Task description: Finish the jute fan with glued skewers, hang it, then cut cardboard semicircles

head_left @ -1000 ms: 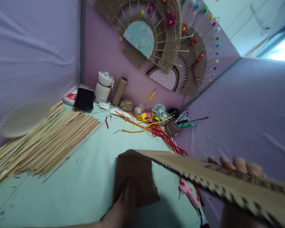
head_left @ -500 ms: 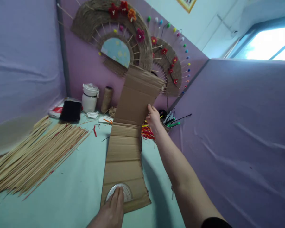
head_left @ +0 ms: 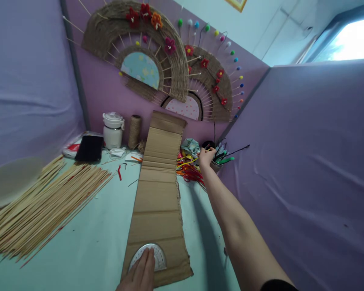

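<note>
A long strip of creased brown cardboard lies lengthwise on the table, its far end bent up against the back wall. My left hand rests flat, fingers stretched, on a clear half-round protractor at the strip's near end. At the back right, my right hand reaches in beside a cup of tools and green-handled items. Its thumb and forefinger look apart, with nothing visibly held. Close to it are a small black round object, a crumpled pale-blue cloth and red and orange pipe cleaners.
Many thin wooden sticks cover the left side, near a pale round disc. Behind stand a black phone-like slab, a white lidded jar and a twine spool. Twine-covered fan shapes hang on the purple wall.
My right hand has let go of the cardboard's right edge and moved right towards the cup. The cardboard's raised far end has dropped lower. My left hand stays on the protractor.
</note>
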The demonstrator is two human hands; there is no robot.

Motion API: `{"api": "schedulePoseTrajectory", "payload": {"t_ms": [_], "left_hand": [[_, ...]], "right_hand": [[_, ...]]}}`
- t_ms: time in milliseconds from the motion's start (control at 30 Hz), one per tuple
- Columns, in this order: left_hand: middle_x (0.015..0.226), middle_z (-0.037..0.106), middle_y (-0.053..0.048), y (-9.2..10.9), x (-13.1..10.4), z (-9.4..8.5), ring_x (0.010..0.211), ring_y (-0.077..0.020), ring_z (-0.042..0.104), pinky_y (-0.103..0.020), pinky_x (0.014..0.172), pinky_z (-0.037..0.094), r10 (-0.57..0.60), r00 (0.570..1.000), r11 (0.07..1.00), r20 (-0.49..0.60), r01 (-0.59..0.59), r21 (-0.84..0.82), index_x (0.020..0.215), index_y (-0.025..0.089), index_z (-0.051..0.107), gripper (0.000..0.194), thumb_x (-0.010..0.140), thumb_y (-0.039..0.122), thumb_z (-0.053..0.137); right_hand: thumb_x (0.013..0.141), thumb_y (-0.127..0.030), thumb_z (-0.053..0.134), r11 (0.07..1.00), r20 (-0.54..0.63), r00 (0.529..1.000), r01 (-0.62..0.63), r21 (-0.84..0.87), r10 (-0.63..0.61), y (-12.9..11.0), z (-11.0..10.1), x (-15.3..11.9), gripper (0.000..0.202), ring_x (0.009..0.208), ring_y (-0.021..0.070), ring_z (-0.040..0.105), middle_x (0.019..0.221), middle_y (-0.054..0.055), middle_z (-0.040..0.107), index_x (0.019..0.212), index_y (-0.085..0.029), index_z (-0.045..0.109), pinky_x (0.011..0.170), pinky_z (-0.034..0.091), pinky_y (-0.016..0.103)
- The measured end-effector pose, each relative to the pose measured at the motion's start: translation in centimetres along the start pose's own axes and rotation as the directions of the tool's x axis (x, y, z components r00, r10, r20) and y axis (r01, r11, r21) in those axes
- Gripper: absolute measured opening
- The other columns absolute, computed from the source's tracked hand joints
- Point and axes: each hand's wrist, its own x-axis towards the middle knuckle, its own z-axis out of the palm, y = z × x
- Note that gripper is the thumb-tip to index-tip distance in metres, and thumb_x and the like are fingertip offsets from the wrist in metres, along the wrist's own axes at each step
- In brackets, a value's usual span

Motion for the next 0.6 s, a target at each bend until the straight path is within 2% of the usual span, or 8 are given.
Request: {"api": "schedulePoseTrajectory", "payload": {"t_ms": [133, 200, 300, 333, 433, 533, 600], "left_hand": [[0.111, 0.064, -0.019, 0.3, 0.3, 0.4, 0.104, -0.0311, 0.060, -0.048, 0.099, 0.036, -0.005, 0.998, 1.000, -0.058, 0.006, 0.021, 0.104, 0.004, 0.064, 0.034, 0.080, 0.023, 0.048], [0.113, 0.064, -0.020, 0.4, 0.5, -0.2, 0.106, -0.0321, 0.060, -0.050, 0.100, 0.034, 0.011, 1.000, 1.000, 0.005, -0.011, 0.007, 0.105, 0.005, 0.066, 0.037, 0.079, 0.025, 0.049], [0.117, 0.062, -0.024, 0.4, 1.3, -2.0, 0.110, -0.0338, 0.058, -0.053, 0.099, 0.035, 0.040, 0.989, 0.999, 0.143, -0.036, -0.029, 0.108, 0.003, 0.067, 0.041, 0.080, 0.026, 0.049], [0.118, 0.062, -0.025, 0.3, 1.6, -2.7, 0.110, -0.0341, 0.058, -0.053, 0.099, 0.035, 0.019, 0.983, 0.999, 0.182, -0.014, -0.029, 0.108, 0.001, 0.067, 0.041, 0.080, 0.025, 0.049], [0.118, 0.064, -0.026, -0.2, 2.5, -4.2, 0.109, -0.0331, 0.060, -0.048, 0.094, 0.041, 0.071, 0.963, 0.994, 0.259, -0.046, -0.099, 0.111, -0.001, 0.066, 0.040, 0.084, 0.022, 0.048], [0.121, 0.063, -0.026, -0.7, 3.1, -5.1, 0.111, -0.0325, 0.061, -0.044, 0.092, 0.046, 0.088, 0.934, 0.986, 0.346, -0.032, -0.166, 0.115, -0.001, 0.065, 0.039, 0.089, 0.022, 0.047], [0.122, 0.063, -0.027, -0.9, 3.4, -5.5, 0.112, -0.0332, 0.061, -0.044, 0.093, 0.047, 0.101, 0.922, 0.981, 0.375, -0.029, -0.193, 0.115, -0.002, 0.065, 0.039, 0.091, 0.022, 0.046]], "right_hand": [[0.093, -0.030, 0.058, 0.999, -0.043, 0.999, 0.012, -0.036, -0.014, -0.5, 0.5, 1.5, 0.033, 0.097, 0.0202, 0.063, 0.120, 0.009, 0.060, 0.124, -0.018, 0.055, 0.082, 0.055, 0.040], [0.093, -0.031, 0.058, 0.998, -0.054, 0.998, 0.028, -0.062, -0.032, -1.1, 0.8, 1.7, 0.032, 0.097, 0.0203, 0.063, 0.119, 0.009, 0.060, 0.122, -0.017, 0.056, 0.082, 0.054, 0.040], [0.094, -0.031, 0.058, 0.991, -0.066, 0.994, 0.075, -0.111, -0.082, -2.1, 0.8, 1.4, 0.027, 0.090, 0.0177, 0.064, 0.111, 0.007, 0.063, 0.115, -0.016, 0.059, 0.077, 0.055, 0.036], [0.094, -0.029, 0.057, 0.987, -0.070, 0.992, 0.096, -0.126, -0.106, -2.4, 0.7, 1.2, 0.022, 0.083, 0.0157, 0.064, 0.104, 0.005, 0.064, 0.111, -0.015, 0.060, 0.073, 0.055, 0.034], [0.098, -0.015, 0.041, 0.965, -0.078, 0.972, 0.208, -0.159, -0.222, -3.9, 0.1, 0.4, 0.019, 0.067, 0.0133, 0.059, 0.085, 0.004, 0.062, 0.104, -0.012, 0.059, 0.066, 0.049, 0.029], [0.094, -0.009, 0.046, 0.918, -0.093, 0.922, 0.358, -0.169, -0.377, -5.6, -1.4, -1.4, 0.015, 0.079, 0.0115, 0.054, 0.087, 0.004, 0.059, 0.088, -0.015, 0.058, 0.077, 0.043, 0.025], [0.093, -0.011, 0.051, 0.884, -0.076, 0.888, 0.437, -0.164, -0.453, -6.3, -3.3, -4.0, 0.016, 0.081, 0.0102, 0.050, 0.083, 0.002, 0.055, 0.079, -0.017, 0.056, 0.079, 0.039, 0.022]]}}
